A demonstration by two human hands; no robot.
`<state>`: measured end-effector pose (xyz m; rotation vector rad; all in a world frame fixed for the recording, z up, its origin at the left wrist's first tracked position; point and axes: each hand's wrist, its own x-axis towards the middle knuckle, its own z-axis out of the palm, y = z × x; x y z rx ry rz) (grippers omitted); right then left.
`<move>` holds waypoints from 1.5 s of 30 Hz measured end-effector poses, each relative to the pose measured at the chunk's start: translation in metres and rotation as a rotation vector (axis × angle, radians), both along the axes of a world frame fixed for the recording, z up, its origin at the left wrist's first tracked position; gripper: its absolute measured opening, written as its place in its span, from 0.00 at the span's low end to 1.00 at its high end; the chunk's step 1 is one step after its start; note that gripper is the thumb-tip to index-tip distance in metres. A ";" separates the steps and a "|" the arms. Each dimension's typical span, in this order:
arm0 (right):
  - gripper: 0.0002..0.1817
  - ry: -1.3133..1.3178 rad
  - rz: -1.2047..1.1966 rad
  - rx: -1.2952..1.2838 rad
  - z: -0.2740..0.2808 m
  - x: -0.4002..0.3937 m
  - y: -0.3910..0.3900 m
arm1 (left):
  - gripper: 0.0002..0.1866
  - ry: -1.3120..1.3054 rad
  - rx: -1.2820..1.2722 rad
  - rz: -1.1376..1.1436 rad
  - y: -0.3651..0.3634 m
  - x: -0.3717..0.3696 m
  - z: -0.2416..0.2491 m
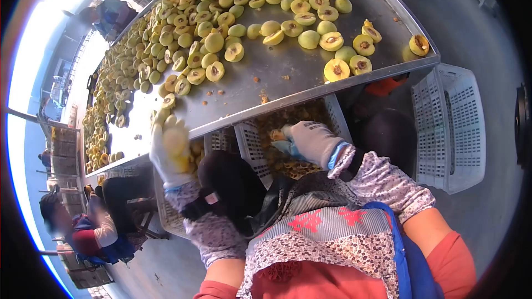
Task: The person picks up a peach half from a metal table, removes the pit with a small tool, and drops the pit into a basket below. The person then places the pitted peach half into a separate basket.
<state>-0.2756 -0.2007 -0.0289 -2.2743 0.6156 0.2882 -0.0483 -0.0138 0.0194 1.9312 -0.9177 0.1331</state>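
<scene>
Halved yellow-green stone fruit [234,52], many with brown pits showing, are heaped over the metal table [310,75]. My left hand [172,147], in a white glove with yellow on it, is at the table's near edge. Its fingertips overlap fruit halves [160,115] there, and motion smears the fingers. Below the edge, my right hand [313,141], in a pale knitted glove, is closed around an orange-brown piece of fruit [275,135]. It hangs over a white crate [254,143] whose bottom is covered with brown-yellow fruit pieces [296,169].
An upright white plastic crate [465,127] stands on the floor to the right. More fruit lies in a crate [177,218] beside my left leg. A seated person [91,227] is at left, another person [111,16] across the table. Stacked crates [65,149] line the left side.
</scene>
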 end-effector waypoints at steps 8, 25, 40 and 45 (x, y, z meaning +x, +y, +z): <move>0.21 -0.444 -0.230 0.081 -0.010 0.013 0.003 | 0.19 0.395 0.002 0.041 -0.053 0.076 0.002; 0.12 -0.764 -0.362 0.202 -0.016 0.032 0.000 | 0.18 0.707 0.234 -0.272 -0.149 0.020 -0.028; 0.19 -0.750 -0.462 0.203 -0.016 0.036 0.000 | 0.24 1.176 -0.639 -0.321 -0.142 -0.092 -0.022; 0.19 -0.757 -0.247 -0.062 -0.029 0.042 0.000 | 0.15 1.036 -0.612 -0.337 -0.140 -0.090 -0.027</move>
